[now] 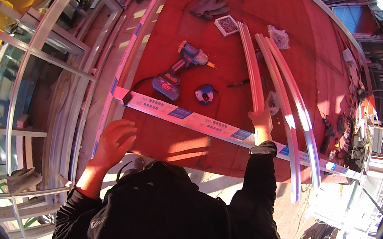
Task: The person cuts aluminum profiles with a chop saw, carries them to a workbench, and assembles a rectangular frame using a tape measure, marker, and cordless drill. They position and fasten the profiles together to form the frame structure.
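My right hand (262,125) is closed round the near end of a long, narrow metal profile (251,63), just above a film-covered frame bar (196,119). Two more metal profiles, a middle one (284,94) and an outer one (300,102), lie to its right and reach over that bar. My left hand (116,141) is empty, its fingers apart and slightly curled, near the corner where the bar meets a long side rail (129,53). A cordless drill (189,58) and a tape measure (205,94) lie on the red surface beyond the bar.
Farther back on the red-covered table (282,3) are dark gloves (211,6), a box of small screws (227,25) and a clear plastic bag (278,37). Metal-framed panels (31,49) stand at the left. Tools and clutter (354,101) line the right edge.
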Action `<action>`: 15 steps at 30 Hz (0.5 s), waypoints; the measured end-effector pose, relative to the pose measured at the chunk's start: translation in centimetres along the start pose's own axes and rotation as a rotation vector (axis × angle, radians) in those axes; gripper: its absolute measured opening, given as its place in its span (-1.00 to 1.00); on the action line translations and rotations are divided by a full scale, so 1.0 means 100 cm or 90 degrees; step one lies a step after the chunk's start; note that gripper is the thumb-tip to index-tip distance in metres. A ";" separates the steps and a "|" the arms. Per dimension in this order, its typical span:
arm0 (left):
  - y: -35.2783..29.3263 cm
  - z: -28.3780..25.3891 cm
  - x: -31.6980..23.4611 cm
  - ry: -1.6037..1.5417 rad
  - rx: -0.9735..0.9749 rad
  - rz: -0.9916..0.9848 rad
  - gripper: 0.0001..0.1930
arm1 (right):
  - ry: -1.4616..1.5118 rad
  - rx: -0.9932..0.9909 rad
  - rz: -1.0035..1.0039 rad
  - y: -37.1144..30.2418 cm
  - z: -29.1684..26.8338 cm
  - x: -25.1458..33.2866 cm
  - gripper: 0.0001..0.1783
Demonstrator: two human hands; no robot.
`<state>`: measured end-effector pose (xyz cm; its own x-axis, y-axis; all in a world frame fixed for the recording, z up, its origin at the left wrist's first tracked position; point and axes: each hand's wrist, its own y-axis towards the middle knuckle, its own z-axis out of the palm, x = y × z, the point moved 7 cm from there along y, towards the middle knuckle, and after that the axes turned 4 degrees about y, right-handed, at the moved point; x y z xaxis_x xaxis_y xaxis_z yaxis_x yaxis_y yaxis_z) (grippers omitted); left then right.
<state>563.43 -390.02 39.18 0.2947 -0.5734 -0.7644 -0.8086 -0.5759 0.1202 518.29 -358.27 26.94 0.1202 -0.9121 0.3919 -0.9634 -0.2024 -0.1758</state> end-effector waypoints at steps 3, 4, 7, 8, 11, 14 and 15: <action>0.006 0.000 -0.001 -0.036 0.003 0.010 -0.75 | 0.031 0.012 0.015 -0.012 -0.003 0.010 -0.12; 0.013 -0.001 -0.002 -0.055 -0.005 0.012 -0.74 | 0.061 -0.041 -0.016 -0.027 -0.011 0.022 -0.21; 0.050 -0.010 -0.022 -0.172 -0.031 0.061 -0.62 | 0.303 0.030 -0.068 -0.086 -0.021 0.071 -0.33; 0.067 -0.008 -0.027 -0.260 -0.019 0.007 -0.56 | 0.387 0.045 -0.108 -0.111 -0.026 0.095 -0.37; 0.128 -0.025 -0.085 -0.512 -0.023 0.071 -0.30 | 0.575 0.165 -0.241 -0.180 -0.031 0.174 -0.35; 0.157 -0.057 -0.170 -0.605 0.048 0.245 -0.30 | 0.642 0.210 -0.409 -0.237 -0.034 0.245 -0.34; 0.160 -0.067 -0.193 -0.642 0.087 0.240 -0.31 | 0.624 0.208 -0.484 -0.253 -0.038 0.262 -0.39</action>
<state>548.21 -392.09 60.14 -0.4886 0.0795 -0.8689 -0.8276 -0.3575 0.4327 544.92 -375.72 45.09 0.2509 0.0850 0.9643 -0.6102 -0.7594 0.2258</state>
